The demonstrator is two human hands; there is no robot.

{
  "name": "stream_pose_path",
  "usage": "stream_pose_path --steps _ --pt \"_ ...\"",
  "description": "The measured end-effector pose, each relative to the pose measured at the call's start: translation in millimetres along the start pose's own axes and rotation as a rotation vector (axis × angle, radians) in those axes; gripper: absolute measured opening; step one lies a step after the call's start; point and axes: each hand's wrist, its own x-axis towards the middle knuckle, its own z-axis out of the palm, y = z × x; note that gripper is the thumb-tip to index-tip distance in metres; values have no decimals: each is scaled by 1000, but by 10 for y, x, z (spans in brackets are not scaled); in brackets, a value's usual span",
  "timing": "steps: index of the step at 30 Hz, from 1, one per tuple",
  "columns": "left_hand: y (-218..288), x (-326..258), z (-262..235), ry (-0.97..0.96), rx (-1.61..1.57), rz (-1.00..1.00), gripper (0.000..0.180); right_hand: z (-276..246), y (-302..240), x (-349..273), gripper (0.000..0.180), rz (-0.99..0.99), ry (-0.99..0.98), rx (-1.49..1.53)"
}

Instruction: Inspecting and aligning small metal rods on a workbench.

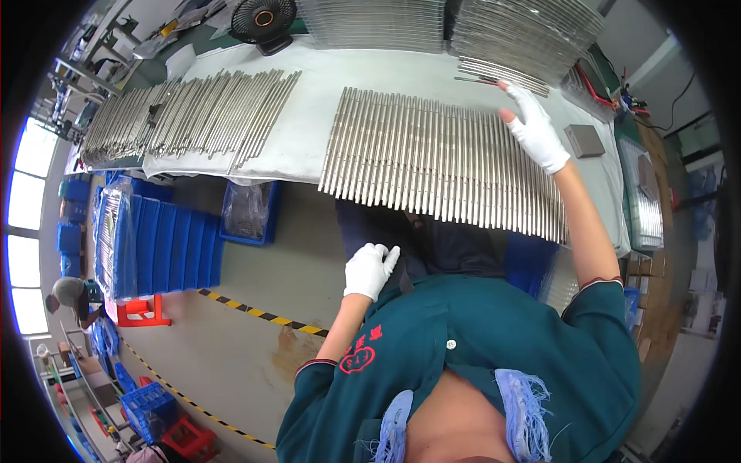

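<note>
My right hand [536,131], in a white glove with bare thumb and fingertip, reaches over the far right of the table. Its thumb and forefinger are apart. The forefinger is at the end of a thin dark, partly reddish stick-like tool [477,79], beside a stack of metal rods [505,73]. Below my right wrist, a wide row of slim silver metal tubes [440,158] lies side by side along the table's near edge. My left hand [370,272], also white-gloved, hangs by my lap, below the table edge. Its fingers are curled, with nothing visible in them.
Another batch of metal rods [193,116] covers the left of the white-covered table [309,100]. A black fan [264,21] and wrapped rod stacks [370,23] stand behind. A grey block [585,141] lies at right. Blue bins [174,243] stand on the floor; another person [73,297] is far left.
</note>
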Motion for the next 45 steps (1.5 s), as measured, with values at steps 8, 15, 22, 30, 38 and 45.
stream_pose_path --steps 8,15,22,30,38,45 --pt "348 -287 -55 -350 189 195 30 -600 820 -1025 53 392 337 114" --pt "53 -587 -381 9 -261 -165 34 -704 944 -1479 49 367 451 -14" --pt "-518 -1120 -588 248 -618 -581 40 -632 958 -1784 48 332 491 -123" --pt "-677 -1090 -912 579 -539 -175 23 -509 1078 -1778 42 314 528 -174" --pt "-1139 -1519 -427 -434 -190 -352 69 -516 1046 -1759 40 311 535 -219" --pt "-1018 -1207 -528 -224 81 -133 59 -464 1180 -1788 43 353 588 -107"
